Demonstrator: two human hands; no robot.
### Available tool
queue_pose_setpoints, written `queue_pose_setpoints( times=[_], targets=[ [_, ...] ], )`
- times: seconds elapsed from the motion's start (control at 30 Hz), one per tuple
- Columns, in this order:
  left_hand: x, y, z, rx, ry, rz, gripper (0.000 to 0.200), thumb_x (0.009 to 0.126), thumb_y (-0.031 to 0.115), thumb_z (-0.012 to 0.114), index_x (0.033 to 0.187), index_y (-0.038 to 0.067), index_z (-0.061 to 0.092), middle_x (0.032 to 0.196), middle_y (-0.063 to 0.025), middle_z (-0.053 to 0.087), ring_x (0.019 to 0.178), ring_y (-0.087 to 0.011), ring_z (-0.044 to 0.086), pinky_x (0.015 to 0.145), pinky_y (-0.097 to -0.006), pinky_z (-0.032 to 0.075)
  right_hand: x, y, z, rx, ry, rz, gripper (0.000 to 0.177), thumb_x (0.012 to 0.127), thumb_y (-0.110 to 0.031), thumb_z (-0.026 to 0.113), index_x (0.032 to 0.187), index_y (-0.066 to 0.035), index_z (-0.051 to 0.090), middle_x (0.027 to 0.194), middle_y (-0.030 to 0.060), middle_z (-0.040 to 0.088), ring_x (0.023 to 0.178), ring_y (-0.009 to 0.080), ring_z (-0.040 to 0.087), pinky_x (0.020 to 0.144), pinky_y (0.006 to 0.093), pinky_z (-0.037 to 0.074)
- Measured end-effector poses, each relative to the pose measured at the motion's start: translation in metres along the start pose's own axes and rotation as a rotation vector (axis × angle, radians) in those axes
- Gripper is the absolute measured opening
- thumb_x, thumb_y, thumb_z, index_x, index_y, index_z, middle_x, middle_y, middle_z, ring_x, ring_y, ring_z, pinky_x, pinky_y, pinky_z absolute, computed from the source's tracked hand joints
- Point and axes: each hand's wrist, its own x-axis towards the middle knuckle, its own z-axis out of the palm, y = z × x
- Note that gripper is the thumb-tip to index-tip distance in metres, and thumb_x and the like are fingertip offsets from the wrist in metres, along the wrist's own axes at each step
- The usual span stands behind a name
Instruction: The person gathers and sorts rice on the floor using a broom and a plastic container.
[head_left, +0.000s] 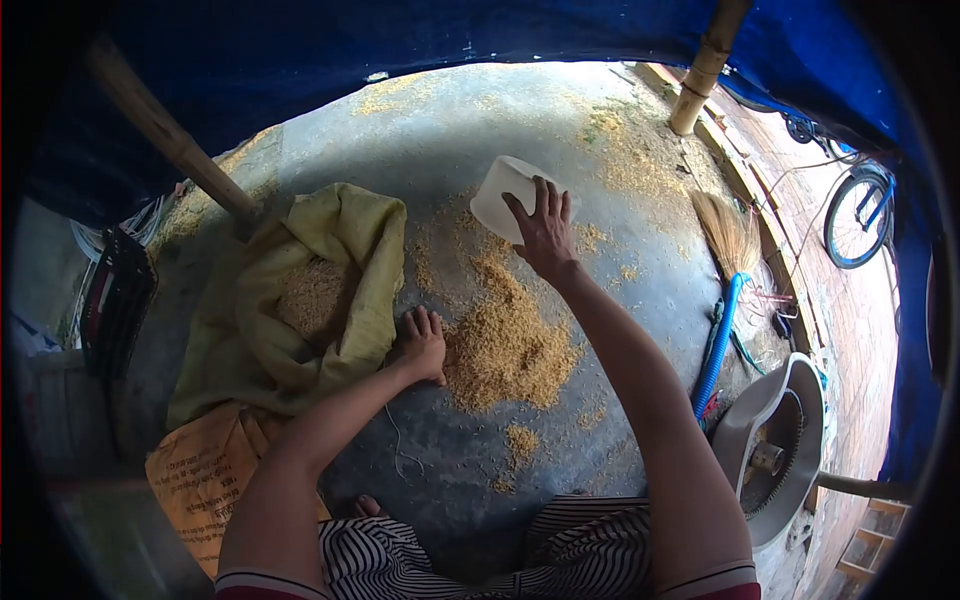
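Observation:
My right hand has its fingers spread over the edge of a translucent white plastic container, which is tilted above the floor just past a heap of golden grain. The grain looks like unhusked rice. Low by the heap's left edge is my left hand, fingers stretched out and holding nothing that I can see. Just left of it, a yellow-green woven sack lies with its mouth turned back, and more grain shows inside.
An orange printed bag lies below the sack. To the right are a straw broom with a blue handle and a grey plastic fan-like housing. Bamboo poles and a blue tarp frame the space. A bicycle wheel stands outside.

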Motion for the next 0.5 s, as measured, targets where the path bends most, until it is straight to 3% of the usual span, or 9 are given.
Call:
queue_pose_setpoints(
  times=[0.13,0.3,0.37,0.5],
  targets=[
    [0.001,0.0,0.004,-0.065,0.008,-0.028,0.126,0.052,0.052,0.079,0.129,-0.02,0.01,0.138,-0.0352,0.01,0.126,-0.0553,0.005,0.101,-0.0648,0.008,-0.002,-0.004,0.024,-0.066,0.042,-0.108,0.065,0.069,-0.006,0.064,0.128,-0.02,0.042,0.134,0.0243,0.025,0.127,0.0417,0.024,0.102,0.0619,0.018],
    [0.005,0.004,-0.001,-0.096,-0.049,-0.121,0.129,0.051,0.052,0.08,0.132,-0.017,0.005,0.137,-0.0377,0.007,0.126,-0.0558,0.004,0.102,-0.0627,0.011,-0.041,-0.03,0.001,-0.072,-0.179,-0.211,0.063,0.072,-0.005,0.06,0.13,-0.02,0.04,0.139,0.0256,0.02,0.13,0.0415,0.019,0.103,0.0618,0.013],
    [0.006,0.005,-0.004,-0.094,-0.104,-0.165,0.132,0.05,0.047,0.083,0.136,-0.007,-0.001,0.14,-0.034,-0.002,0.126,-0.0561,0.003,0.09,-0.0637,0.035,-0.064,-0.04,-0.01,-0.138,-0.187,-0.246,0.068,0.068,-0.012,0.067,0.13,-0.023,0.041,0.139,0.0227,0.02,0.13,0.0409,0.019,0.104,0.0603,0.013],
    [0.005,0.001,0.002,-0.111,-0.05,-0.15,0.133,0.049,0.045,0.084,0.137,-0.004,-0.003,0.14,-0.0327,-0.001,0.127,-0.0548,0.005,0.094,-0.0584,0.035,-0.104,-0.062,-0.053,-0.069,-0.264,-0.243,0.078,0.062,-0.016,0.074,0.131,-0.022,0.038,0.136,0.0239,0.02,0.128,0.0421,0.021,0.103,0.0602,0.016]
  ],
)
